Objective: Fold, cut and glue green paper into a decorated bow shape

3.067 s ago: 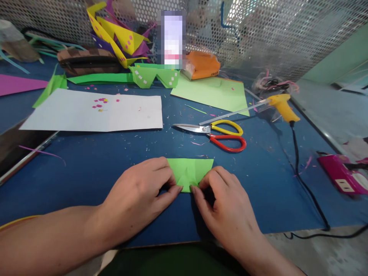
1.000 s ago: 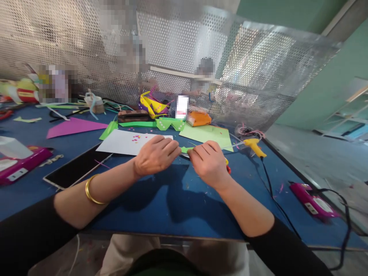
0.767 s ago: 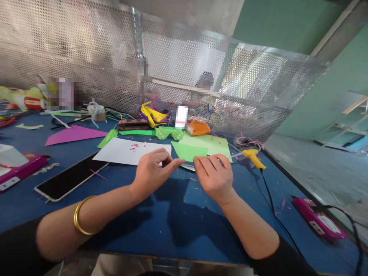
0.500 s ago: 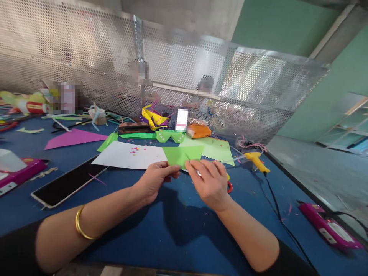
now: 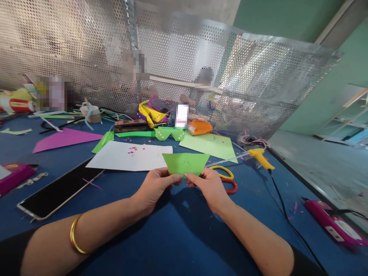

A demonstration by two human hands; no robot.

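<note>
A folded green paper piece (image 5: pixel 185 163), shaped like an upside-down trapezoid, is held upright above the blue table (image 5: pixel 178 230). My left hand (image 5: pixel 155 186) pinches its lower edge from the left. My right hand (image 5: pixel 209 186) pinches the same edge from the right, thumbs nearly touching. Just behind my right hand lie scissors (image 5: pixel 225 178) with a yellow and a red handle, flat on the table.
A white sheet (image 5: pixel 129 156) with small confetti bits, a light green sheet (image 5: pixel 209 145), a yellow glue gun (image 5: pixel 260 158) with black cord, a phone (image 5: pixel 54 188), two pink power strips (image 5: pixel 335 226), a purple sheet (image 5: pixel 63 138) and paper crafts (image 5: pixel 169 133) lie before a perforated metal screen (image 5: pixel 184 65).
The green piece was pressed flat on the table; both hands have lifted it and turned it upright facing me. The view rose from the table to the screen.
</note>
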